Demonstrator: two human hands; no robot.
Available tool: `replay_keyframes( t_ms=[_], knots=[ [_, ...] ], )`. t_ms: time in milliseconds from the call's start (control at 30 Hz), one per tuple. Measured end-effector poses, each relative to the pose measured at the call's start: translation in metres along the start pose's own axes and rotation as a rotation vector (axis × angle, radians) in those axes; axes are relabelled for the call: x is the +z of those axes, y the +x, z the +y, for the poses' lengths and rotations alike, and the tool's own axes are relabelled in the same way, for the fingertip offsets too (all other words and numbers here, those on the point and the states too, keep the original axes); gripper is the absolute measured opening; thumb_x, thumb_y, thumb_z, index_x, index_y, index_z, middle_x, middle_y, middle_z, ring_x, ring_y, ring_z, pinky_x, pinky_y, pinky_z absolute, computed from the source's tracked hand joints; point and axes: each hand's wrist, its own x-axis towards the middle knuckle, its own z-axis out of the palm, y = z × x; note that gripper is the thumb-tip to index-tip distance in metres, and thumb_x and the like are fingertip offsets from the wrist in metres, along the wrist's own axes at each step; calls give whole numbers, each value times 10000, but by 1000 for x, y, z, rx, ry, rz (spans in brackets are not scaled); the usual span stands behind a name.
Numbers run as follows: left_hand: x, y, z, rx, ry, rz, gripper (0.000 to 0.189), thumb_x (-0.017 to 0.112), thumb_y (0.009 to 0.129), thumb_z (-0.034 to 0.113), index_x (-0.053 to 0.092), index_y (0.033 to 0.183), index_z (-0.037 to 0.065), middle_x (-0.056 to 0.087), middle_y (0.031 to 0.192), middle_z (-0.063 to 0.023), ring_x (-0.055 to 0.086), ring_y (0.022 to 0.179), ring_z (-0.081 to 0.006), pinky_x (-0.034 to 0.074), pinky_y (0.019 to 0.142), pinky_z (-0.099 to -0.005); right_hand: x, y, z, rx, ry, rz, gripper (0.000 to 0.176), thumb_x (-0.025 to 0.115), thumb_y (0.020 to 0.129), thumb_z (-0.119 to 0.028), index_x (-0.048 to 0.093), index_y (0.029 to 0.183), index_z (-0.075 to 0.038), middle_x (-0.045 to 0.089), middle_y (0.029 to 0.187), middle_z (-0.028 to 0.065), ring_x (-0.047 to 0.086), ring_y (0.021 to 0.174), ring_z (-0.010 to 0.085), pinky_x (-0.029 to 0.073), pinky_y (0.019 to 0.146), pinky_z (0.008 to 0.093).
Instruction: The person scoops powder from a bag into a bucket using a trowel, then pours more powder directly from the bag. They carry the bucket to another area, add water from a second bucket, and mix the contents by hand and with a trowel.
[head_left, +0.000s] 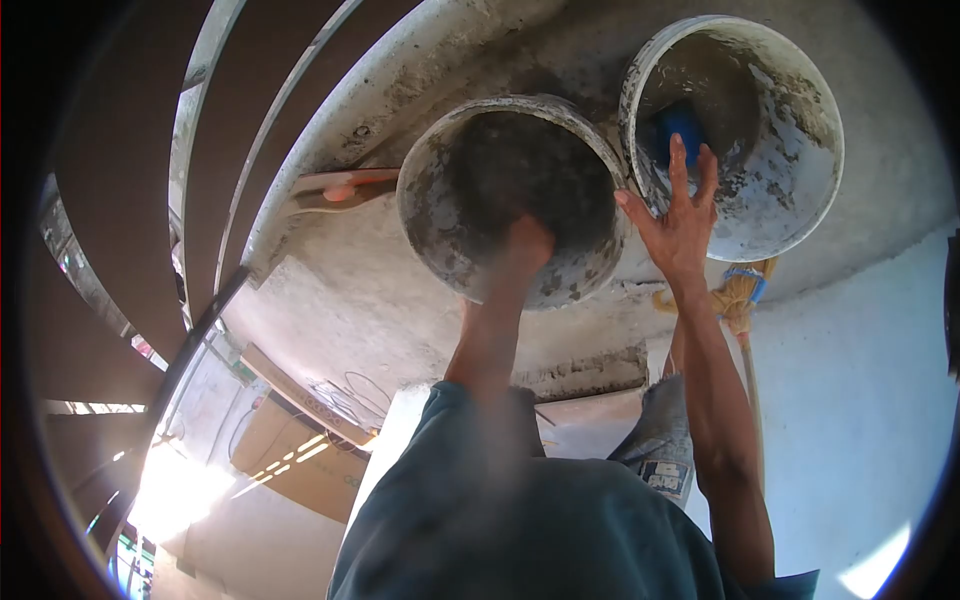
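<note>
R hand (682, 228) is seen from the back, fingers (678, 160) spread apart and nothing clamped. It is laid flat against the near rim of the R bucket (790, 130), w/ fingertips reaching over the rim into the opening. The thumb is pointed toward the gap btwn the two buckets.

L hand (527, 243) is blurred. It is held at the lower inside of the L bucket (440, 200), approx. at the near rim, and looks bunched, but whether anything is gripped cannot be told.

Both buckets are round, pale and heavily smeared w/ dried grey mortar. They are set side by side on the concrete floor (350, 300), rims touching or nearly so. The L bucket's inside is dark and crusted. In the R bucket a blue object (682, 122) is seen just beyond the R fingertips; what it is cannot be made out.

Beside the L bucket, on the far side from the R one, a wooden float (335, 190) w/ an orange-pink handle is laid on the floor. Near the R forearm a broom (740, 292) is seen, w/ yellow bristles and a blue band. A pale wall (860, 400) is seen beyond it. A teal shirt (520, 520) fills the bottom of the view.
</note>
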Motion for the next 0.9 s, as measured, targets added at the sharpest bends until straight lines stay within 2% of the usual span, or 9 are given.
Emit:
replay_keyframes(
  t_ms=[100,200,367,467,533,600,700,800,900],
  knots=[
    [-3,-12,17,-53,-57,-94,297,537,863,224,656,1102,92,670,1018,-197,641,957,-399,523,842,-463,-6,0,-1,16,-66,-9,927,661,715,-693,309,1483,-310,231,1453,276,353,1304,450,368,931,625],
    [-40,-58,22,-149,-429,330,217,567,829,164,699,943,36,680,841,-196,681,836,-333,558,711,-431,-1,3,-4,5,-42,6,914,651,717,-699,318,1478,-317,252,1446,276,370,1294,448,364,932,630],
    [-68,5,-26,-242,-211,66,262,549,850,229,686,962,36,655,1004,-250,631,980,-406,511,845,-459,-5,2,-5,23,-60,-29,907,642,721,-702,320,1477,-320,286,1428,276,390,1278,449,372,928,626],
    [-21,45,-10,63,187,127,307,546,856,254,672,968,-3,649,1015,-258,618,1002,-409,495,862,-469,0,2,-3,20,-62,-23,906,641,722,-704,317,1477,-323,286,1427,275,391,1276,449,373,929,626],
    [-10,38,6,188,155,200,313,552,854,257,670,960,-12,649,1017,-255,615,1005,-406,490,868,-468,1,2,-1,6,-46,-10,906,639,722,-705,314,1478,-326,284,1427,275,388,1278,449,370,934,628],
    [-26,7,19,81,-323,213,295,562,847,249,676,945,-6,651,1017,-248,615,1004,-402,489,871,-463,-3,0,1,22,-79,-42,909,636,723,-707,304,1481,-331,277,1434,268,379,1286,445,367,938,630],
    [-67,-52,9,-60,-408,229,290,577,839,248,678,939,-4,661,974,-237,615,981,-419,489,863,-463,1,5,-5,27,-54,-56,917,632,721,-713,292,1485,-336,266,1443,257,363,1301,438,366,941,632],
    [-63,-38,-17,10,-71,429,166,584,811,180,718,871,104,645,829,-116,624,771,-310,516,724,-451,-3,0,-3,53,-90,-71,927,631,715,-721,288,1486,-338,259,1451,249,348,1314,436,364,945,634],
    [-57,29,-32,312,347,238,161,604,776,186,729,835,102,666,864,-87,623,793,-302,509,727,-474,-1,3,0,43,-90,-64,932,628,713,-729,283,1487,-340,262,1451,253,342,1319,443,371,939,636]
  ],
)
